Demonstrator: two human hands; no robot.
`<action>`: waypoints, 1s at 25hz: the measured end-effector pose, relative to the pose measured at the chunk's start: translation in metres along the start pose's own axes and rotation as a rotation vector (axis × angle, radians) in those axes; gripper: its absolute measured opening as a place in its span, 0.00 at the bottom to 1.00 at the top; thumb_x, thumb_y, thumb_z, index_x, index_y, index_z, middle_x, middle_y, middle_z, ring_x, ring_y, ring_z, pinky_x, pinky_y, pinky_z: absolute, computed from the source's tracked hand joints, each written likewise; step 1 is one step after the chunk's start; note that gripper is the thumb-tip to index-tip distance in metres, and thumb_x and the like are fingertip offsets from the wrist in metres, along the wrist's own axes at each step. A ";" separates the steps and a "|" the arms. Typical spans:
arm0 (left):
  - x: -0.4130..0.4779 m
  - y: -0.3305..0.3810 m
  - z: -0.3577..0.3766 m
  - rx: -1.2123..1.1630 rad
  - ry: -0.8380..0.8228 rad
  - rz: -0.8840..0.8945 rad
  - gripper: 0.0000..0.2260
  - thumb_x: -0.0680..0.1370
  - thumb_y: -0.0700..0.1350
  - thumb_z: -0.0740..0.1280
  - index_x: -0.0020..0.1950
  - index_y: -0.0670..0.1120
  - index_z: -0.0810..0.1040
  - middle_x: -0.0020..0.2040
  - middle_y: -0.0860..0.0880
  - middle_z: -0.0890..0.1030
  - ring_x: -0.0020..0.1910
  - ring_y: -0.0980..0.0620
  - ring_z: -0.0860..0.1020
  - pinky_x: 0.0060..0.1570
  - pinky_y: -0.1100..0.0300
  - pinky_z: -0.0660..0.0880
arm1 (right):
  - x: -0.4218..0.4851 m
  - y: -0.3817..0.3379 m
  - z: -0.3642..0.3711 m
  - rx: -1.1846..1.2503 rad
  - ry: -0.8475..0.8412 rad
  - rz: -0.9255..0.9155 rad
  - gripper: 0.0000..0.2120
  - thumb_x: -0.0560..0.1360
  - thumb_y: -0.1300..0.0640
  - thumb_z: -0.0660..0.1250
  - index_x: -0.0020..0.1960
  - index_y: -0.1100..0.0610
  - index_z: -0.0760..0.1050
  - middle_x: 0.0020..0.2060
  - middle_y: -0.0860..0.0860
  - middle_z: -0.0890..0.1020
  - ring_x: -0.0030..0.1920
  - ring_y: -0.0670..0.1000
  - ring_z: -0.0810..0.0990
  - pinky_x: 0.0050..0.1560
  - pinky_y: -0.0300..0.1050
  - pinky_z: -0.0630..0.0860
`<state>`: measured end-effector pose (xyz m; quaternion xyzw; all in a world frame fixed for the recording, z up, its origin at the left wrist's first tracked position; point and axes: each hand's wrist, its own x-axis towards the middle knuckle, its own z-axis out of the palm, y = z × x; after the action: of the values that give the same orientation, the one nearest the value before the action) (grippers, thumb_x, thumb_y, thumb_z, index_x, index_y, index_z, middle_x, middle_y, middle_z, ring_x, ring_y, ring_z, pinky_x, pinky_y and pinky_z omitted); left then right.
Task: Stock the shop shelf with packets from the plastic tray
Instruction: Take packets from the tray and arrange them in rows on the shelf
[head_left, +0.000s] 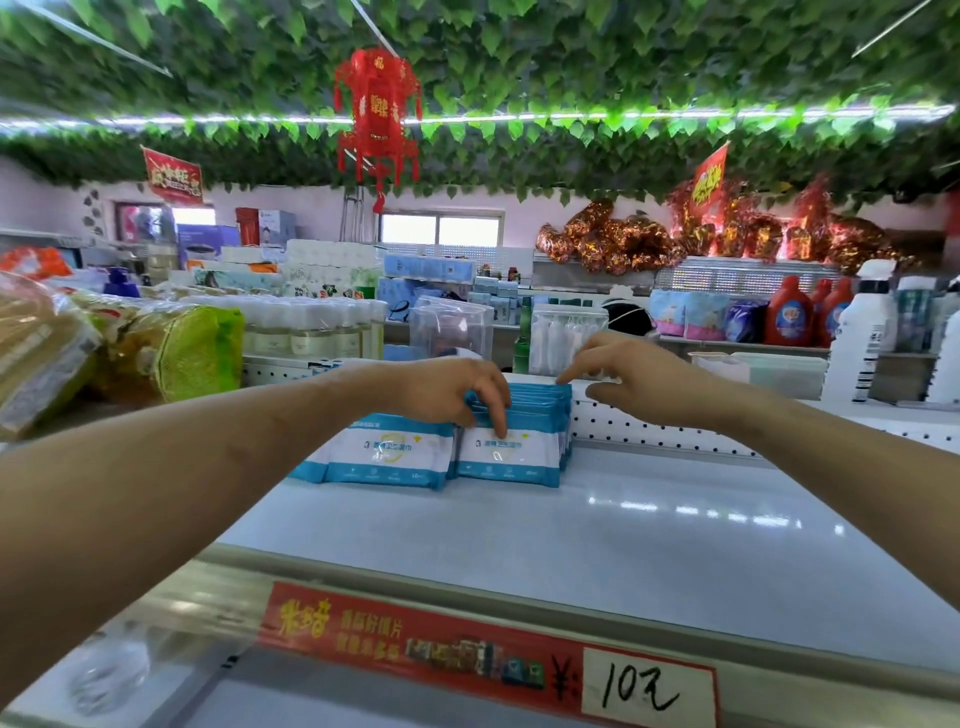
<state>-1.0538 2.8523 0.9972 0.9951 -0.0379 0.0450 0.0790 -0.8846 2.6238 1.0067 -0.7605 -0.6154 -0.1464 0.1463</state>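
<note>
Packet row (511, 457) on edge at 12 o'clock on shelf (649, 530), faces toward viewer. Long axis of each pkt 9-to-3; row itself building back toward 12, rear end near perforated back panel (665, 423). Second packet stack (389, 454) touching at row's 9 o'clock.

L hand (452, 395) draped over row's top edge from 9 o'clock, grip curled over the front pkts, index tip down on front face. R hand (623, 376) at row's 2 o'clock, grip loose, holding nothing, index tip at rear top corner; contact probable, can't confirm.

About equally near, L on front, R on back, so row bracketed along the 6–12 line. Judged step: squaring and closing up the row. Calls for squeeze w/ both hands; otherwise thin pkts prone to fanning or tipping fwd toward 6.

Plastic tray not in view. Price strip (488, 654) along shelf lip at 6 o'clock.
</note>
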 end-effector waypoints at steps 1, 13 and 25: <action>-0.012 -0.005 -0.005 0.015 0.042 -0.014 0.17 0.78 0.33 0.69 0.58 0.53 0.86 0.67 0.54 0.74 0.66 0.54 0.72 0.70 0.55 0.71 | 0.010 -0.012 0.002 0.008 -0.005 -0.028 0.16 0.80 0.59 0.70 0.63 0.43 0.81 0.56 0.43 0.76 0.54 0.43 0.76 0.55 0.41 0.74; -0.365 -0.040 -0.015 0.164 0.333 -0.777 0.10 0.83 0.50 0.67 0.65 0.57 0.79 0.56 0.55 0.81 0.53 0.56 0.80 0.55 0.58 0.77 | 0.146 -0.310 0.102 0.214 -0.084 -0.743 0.13 0.80 0.56 0.68 0.63 0.49 0.80 0.54 0.45 0.78 0.52 0.44 0.76 0.57 0.46 0.74; -0.610 0.074 0.205 -0.041 0.217 -1.535 0.16 0.80 0.48 0.66 0.68 0.51 0.80 0.60 0.50 0.82 0.57 0.48 0.81 0.58 0.58 0.76 | 0.032 -0.562 0.303 0.302 -0.559 -1.191 0.18 0.78 0.59 0.66 0.68 0.55 0.78 0.59 0.54 0.78 0.59 0.53 0.77 0.56 0.40 0.68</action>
<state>-1.6488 2.7884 0.7486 0.7310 0.6694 0.0744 0.1099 -1.4158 2.8870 0.7667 -0.2720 -0.9581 0.0877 -0.0195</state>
